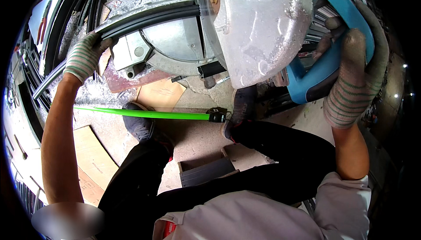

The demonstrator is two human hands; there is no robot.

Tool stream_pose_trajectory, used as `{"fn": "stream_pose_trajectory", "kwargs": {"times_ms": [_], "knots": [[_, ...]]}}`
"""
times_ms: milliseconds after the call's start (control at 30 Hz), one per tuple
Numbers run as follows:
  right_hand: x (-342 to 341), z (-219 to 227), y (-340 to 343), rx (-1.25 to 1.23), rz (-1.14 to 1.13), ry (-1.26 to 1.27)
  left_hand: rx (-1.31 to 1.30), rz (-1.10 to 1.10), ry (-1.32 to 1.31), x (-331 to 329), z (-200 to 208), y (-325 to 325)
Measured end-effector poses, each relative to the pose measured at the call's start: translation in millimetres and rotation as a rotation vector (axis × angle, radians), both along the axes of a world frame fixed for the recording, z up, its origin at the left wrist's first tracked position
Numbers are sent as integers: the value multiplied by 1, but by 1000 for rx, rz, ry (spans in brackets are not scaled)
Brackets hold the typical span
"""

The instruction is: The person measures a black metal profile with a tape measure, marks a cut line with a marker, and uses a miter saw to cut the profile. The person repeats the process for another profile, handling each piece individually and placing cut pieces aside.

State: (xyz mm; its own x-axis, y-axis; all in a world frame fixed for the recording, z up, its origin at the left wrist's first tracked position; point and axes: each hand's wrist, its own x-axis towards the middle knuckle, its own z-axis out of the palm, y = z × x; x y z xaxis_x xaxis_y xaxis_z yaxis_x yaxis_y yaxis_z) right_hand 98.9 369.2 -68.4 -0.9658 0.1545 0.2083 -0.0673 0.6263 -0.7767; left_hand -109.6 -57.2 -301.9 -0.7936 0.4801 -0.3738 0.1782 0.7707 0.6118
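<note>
My left hand [83, 57], in a striped knitted glove, is closed round a long dark metal profile [153, 21]. The profile lies along the fence of a mitre saw [173, 40], its right end at the blade guard and its left end sticking out past my hand. My right hand [357, 80], gloved alike, wraps the saw's blue handle [346, 9]; some fingers show through the handle opening. The dusty translucent guard [263, 25] hides most of the blade. A short dark offcut [212, 69] sits at the front edge of the saw base.
A tape measure [216, 116] with its green blade [144, 113] pulled out stretches across in front of the saw. Cardboard [94, 152] lies on the floor by my shoes [139, 121]. More dark profiles [90, 9] and red-handled pliers [44, 23] are at the far left.
</note>
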Motion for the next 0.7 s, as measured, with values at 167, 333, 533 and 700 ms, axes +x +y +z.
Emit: {"fn": "stream_pose_trajectory", "kwargs": {"times_ms": [167, 333, 533, 700], "knots": [[-1, 0, 10, -40, 100, -4, -30, -23, -38, -4, 2, -1], [-4, 0, 23, -46, 166, -25, 26, 18, -106, -9, -14, -10], [-5, 2, 32, -70, 212, -63, 85, 36, -129, -11, -22, -11], [-8, 5, 59, -101, 282, -159, 56, -18, -39, -10, -20, -16]]}}
